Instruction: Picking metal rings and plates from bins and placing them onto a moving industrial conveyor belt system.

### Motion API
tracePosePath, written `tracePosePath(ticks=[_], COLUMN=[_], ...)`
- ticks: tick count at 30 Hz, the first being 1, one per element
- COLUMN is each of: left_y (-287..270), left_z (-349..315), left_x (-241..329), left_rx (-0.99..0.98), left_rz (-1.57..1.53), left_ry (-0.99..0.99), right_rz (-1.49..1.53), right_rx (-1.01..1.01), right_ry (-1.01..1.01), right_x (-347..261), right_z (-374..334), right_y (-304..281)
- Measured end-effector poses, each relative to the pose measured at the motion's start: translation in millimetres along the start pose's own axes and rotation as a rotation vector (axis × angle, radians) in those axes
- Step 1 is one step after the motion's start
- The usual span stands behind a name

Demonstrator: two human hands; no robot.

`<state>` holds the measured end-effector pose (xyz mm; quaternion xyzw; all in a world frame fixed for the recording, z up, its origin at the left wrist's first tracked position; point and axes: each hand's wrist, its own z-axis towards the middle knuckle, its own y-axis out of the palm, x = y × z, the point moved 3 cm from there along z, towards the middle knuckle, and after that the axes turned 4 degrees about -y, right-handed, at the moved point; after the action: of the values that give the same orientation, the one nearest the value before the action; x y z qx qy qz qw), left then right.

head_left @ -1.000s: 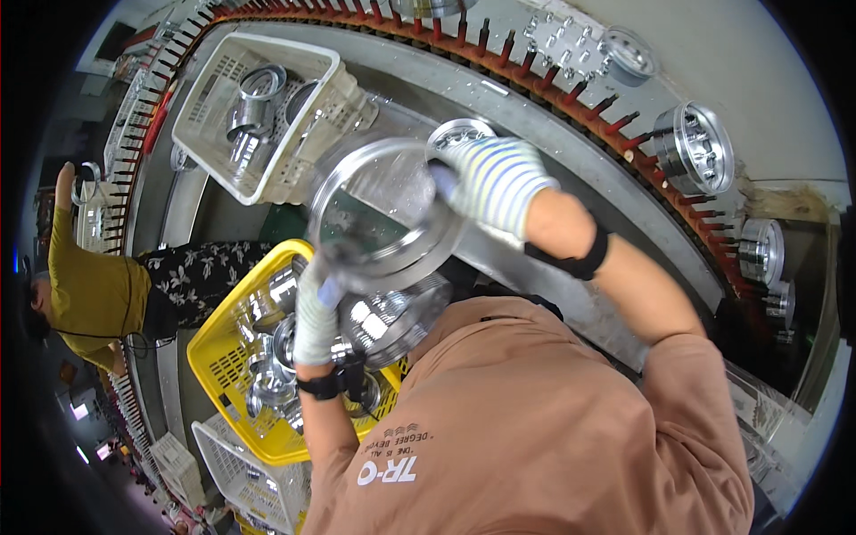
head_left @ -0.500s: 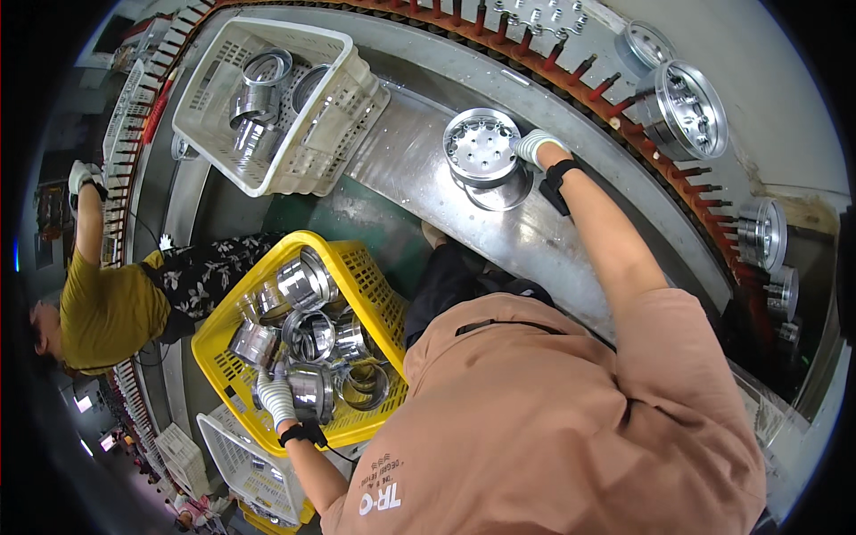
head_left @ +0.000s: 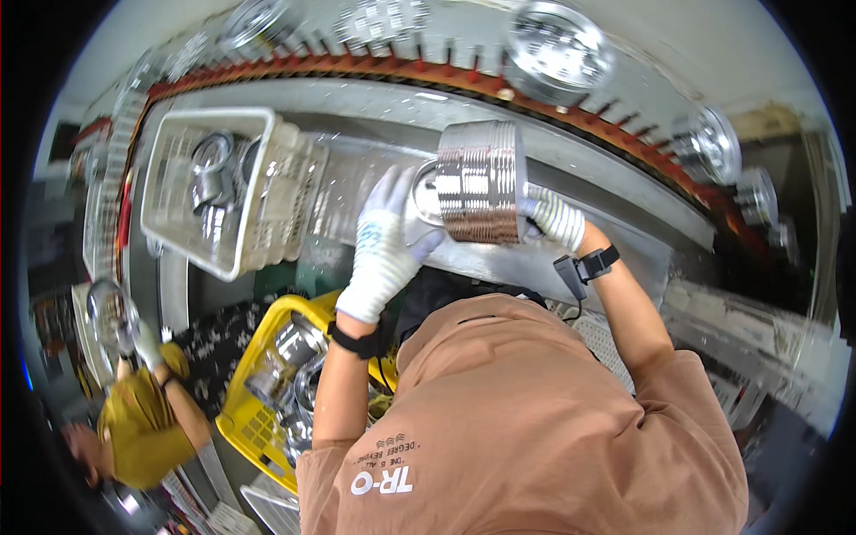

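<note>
Above the bench (head_left: 477, 260), right fingers (head_left: 541, 210) grip the ribbed cylinder (head_left: 481, 183) — left fingers (head_left: 389, 193) spread wide beside it

The view comes from the left of two fisheye cameras worn side by side on the person's head, looking steeply down. Relative to the yellow basket (head_left: 242, 412), the brown shirt (head_left: 526, 401), seen from close above, lies right; the left hand (head_left: 382, 245) and right hand (head_left: 555, 217) show above and right; the desk (head_left: 615, 259) lies beyond, and farther off the spiked conveyor (head_left: 481, 86) bends into an arc.
</note>
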<state>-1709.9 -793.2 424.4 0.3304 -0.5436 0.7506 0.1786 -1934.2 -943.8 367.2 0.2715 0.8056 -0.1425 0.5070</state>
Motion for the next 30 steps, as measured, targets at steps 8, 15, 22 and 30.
tracePosePath(ticks=[8,15,22,30], left_y=[113,150,166,118], left_z=[45,23,20,41], left_x=[121,109,50,9], left_rx=[-0.505,-0.445,-0.946,-0.245], left_rz=[0.619,0.415,-1.093,0.049], left_ry=[0.385,0.560,-0.636,0.113], right_rz=[0.616,-0.087,-0.702,-0.435], right_rx=[-0.077,0.092,0.221,0.537], right_ry=[-0.051,-0.359,-0.158,-0.295], right_x=[146,102,-19,-106], right_z=[-49,-72,-105,-172], right_y=[-84,-113,-124,-188])
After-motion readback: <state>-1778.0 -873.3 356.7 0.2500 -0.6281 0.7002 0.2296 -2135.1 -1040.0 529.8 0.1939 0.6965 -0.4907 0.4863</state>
